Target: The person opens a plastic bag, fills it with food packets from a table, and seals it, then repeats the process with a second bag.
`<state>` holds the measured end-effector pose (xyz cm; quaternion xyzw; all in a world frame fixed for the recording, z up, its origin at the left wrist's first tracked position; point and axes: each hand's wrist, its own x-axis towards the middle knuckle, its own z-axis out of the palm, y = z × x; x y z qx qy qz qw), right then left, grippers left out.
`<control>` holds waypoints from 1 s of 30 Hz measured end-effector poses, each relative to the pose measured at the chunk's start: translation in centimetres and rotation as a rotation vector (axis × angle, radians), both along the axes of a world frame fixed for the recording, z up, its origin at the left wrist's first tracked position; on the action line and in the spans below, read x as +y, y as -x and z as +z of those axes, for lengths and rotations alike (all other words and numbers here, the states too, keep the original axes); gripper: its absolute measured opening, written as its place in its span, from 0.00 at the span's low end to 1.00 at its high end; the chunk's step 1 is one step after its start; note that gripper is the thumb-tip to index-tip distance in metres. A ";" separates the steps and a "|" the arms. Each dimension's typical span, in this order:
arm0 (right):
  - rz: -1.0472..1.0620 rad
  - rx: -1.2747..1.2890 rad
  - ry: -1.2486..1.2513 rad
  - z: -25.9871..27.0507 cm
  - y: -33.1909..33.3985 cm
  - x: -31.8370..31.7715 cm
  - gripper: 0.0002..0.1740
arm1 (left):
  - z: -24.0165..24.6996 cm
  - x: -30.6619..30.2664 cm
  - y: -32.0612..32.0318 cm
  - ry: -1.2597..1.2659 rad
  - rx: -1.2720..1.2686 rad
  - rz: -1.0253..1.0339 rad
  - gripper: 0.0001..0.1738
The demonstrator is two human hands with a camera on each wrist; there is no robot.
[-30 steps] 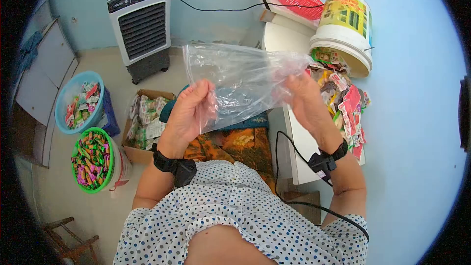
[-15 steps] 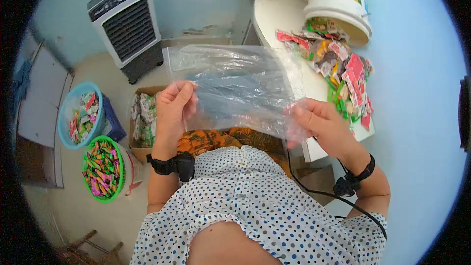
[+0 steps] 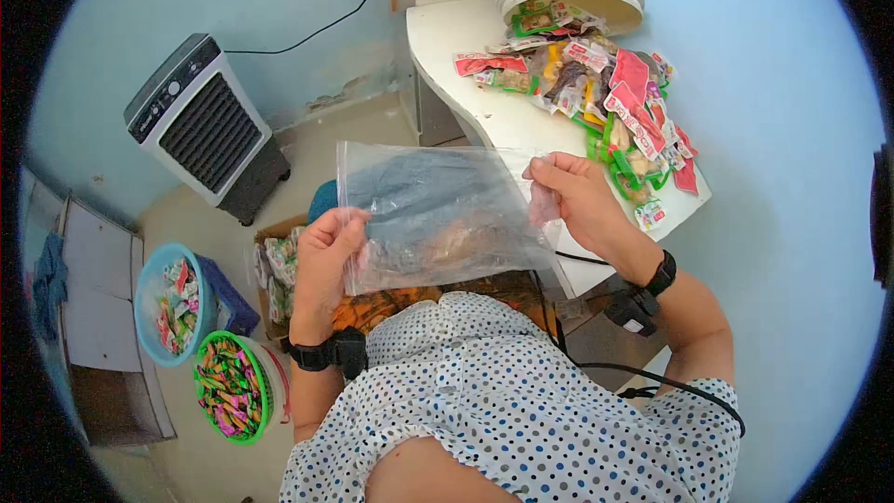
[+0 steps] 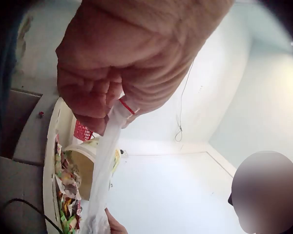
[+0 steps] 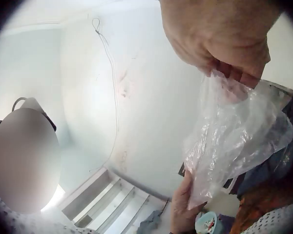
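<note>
Your left hand [image 3: 326, 247] and right hand [image 3: 573, 200] pinch opposite sides of a clear plastic bag [image 3: 438, 214]. Its red seal strip [image 4: 128, 107] shows only in the left wrist view. Print on the far colourful snack packets [image 3: 605, 84] is unreadable.

The plastic bag [image 3: 438, 214] spans from the left hand [image 3: 326, 265] to the right hand [image 3: 582, 200], snack packets [image 3: 605, 84] on the table [image 3: 447, 33] beyond the right fingers [image 3: 549, 170].

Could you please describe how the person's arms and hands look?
The arms are bare below short sleeves of a white blouse with blue and grey dots. The left wrist strap and right wrist strap are black, each holding a small black camera; a black cable leaves the right one.
</note>
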<state>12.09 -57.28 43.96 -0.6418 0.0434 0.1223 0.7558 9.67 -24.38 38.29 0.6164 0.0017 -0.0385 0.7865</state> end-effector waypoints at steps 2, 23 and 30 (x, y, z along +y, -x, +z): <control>-0.010 -0.011 -0.030 -0.8 -0.6 -0.7 0.10 | 0.7 -0.6 -0.4 0.034 0.000 -0.019 0.11; -0.096 -0.368 0.005 -0.8 -2.6 -5.1 0.17 | 8.7 -14.0 -6.0 -0.893 -1.034 0.359 0.11; -0.100 -0.248 0.062 -3.1 -1.2 -5.0 0.15 | 2.0 -19.7 -7.0 -0.845 -0.937 0.145 0.08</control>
